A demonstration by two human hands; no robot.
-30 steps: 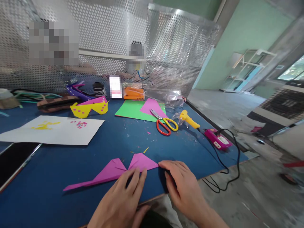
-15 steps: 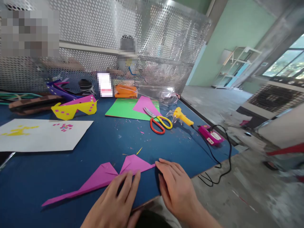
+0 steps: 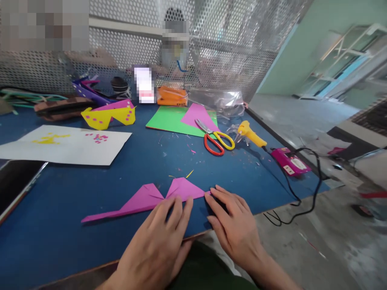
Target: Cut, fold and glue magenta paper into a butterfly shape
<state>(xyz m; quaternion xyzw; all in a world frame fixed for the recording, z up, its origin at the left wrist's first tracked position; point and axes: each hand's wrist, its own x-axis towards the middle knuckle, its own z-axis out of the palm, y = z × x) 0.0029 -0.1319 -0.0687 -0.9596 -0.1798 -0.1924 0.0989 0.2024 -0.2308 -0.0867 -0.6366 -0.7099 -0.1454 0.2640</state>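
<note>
A folded magenta paper shape [image 3: 137, 200] with two peaked parts and a long thin left strip lies flat near the table's front edge. My left hand [image 3: 160, 229] rests its outstretched fingertips on the paper's lower edge, near the notch between the peaks. At the narrow right end, my right hand [image 3: 232, 221] lays its extended fingers over the tip, which they partly hide. Neither hand is wrapped round anything. Just beyond the paper is a thin yellow scrap [image 3: 190, 174].
Red-and-yellow-handled scissors [image 3: 216, 141] lie partly on green sheets [image 3: 166, 119] and pink paper [image 3: 196, 116]. To their right are a yellow glue gun [image 3: 252, 135] and a magenta power box [image 3: 288, 162] with black cable. Yellow paper glasses [image 3: 104, 117] stand behind a white sheet [image 3: 90, 151].
The view has shifted, so the table's things appear farther right and higher. Both hands stay on the magenta paper, which keeps its shape; the right fingers reach slightly farther over its tip.
</note>
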